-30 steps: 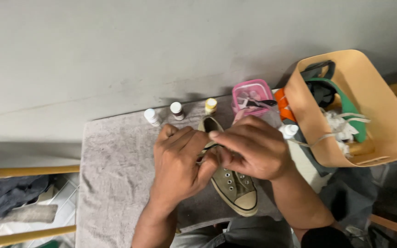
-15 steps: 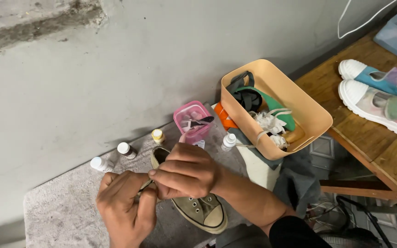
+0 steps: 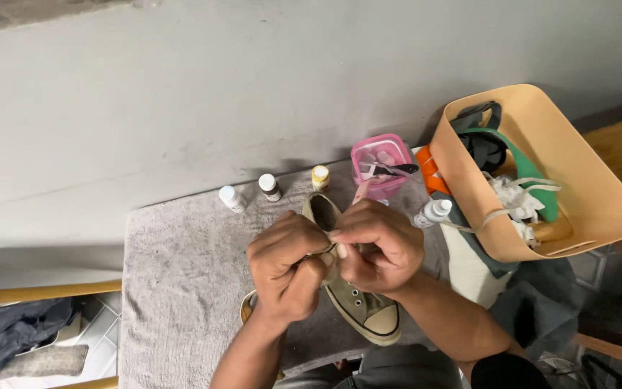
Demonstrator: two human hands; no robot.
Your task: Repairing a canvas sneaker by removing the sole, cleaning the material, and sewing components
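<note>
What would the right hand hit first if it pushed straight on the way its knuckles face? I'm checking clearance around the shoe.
The left hand: the right hand faces it across the sneaker, fingers almost touching.

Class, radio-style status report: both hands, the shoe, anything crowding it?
Left hand and right hand both grip the olive sneaker on the grey towel. Three small bottles and a pink tub stand behind, apart.
</note>
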